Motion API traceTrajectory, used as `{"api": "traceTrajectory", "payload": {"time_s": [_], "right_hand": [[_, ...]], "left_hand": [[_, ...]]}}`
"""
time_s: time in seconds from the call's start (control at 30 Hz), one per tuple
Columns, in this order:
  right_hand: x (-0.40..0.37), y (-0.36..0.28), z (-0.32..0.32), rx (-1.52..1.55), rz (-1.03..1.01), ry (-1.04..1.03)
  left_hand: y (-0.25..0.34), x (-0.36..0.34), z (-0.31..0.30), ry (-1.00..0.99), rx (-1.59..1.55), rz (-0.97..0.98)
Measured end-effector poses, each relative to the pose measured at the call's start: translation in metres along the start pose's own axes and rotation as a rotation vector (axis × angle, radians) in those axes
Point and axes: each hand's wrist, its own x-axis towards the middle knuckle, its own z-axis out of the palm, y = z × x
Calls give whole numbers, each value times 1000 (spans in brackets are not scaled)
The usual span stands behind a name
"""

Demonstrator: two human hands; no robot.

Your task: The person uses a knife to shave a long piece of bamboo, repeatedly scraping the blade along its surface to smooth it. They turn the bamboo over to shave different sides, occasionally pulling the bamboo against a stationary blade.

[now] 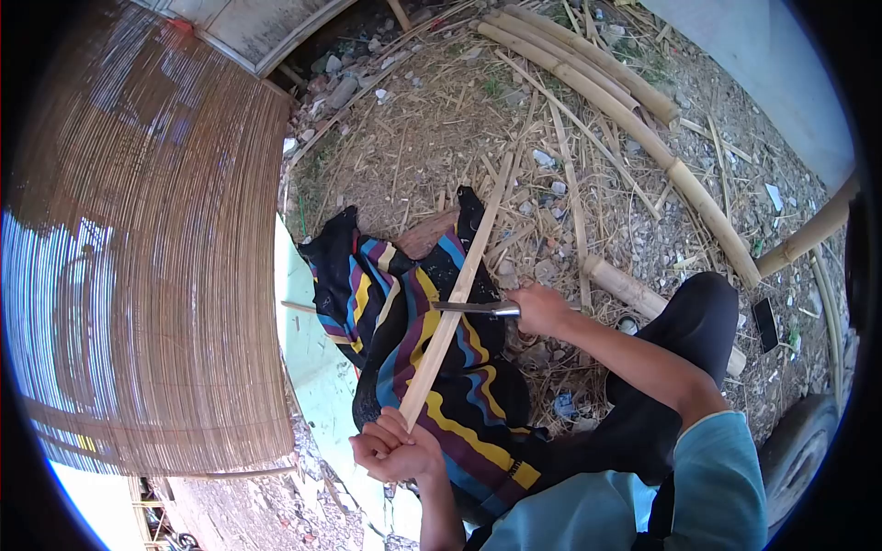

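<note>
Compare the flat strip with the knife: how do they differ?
The strip is pale and wood-coloured, while the knife has a dark blade with a silvery section behind it. The strip is far longer than the visible part of the knife. The strip points forward, away from the person, whereas the knife lies across it. Both are long, narrow and held.

Slatted blind (202, 266), phone (764, 325), wheel (801, 456)
</note>
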Motion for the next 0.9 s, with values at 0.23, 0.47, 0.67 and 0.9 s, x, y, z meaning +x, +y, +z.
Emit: {"api": "traceTrajectory", "payload": {"time_s": [0.23, 0.47, 0.67, 0.9], "right_hand": [[-31, -57, -12, -65, -309, -108], [-61, -78, -17, 340, -295, -28], [-85, -110, 8, 364, -436, 29], [-43, -64, 30, 171, -157, 82]], "left_hand": [[26, 34, 2, 208, -49, -22], [72, 43, -6, 102, -11, 25], [56, 26, 3, 121, -3, 19], [43, 27, -23, 205, 42, -2]]}}
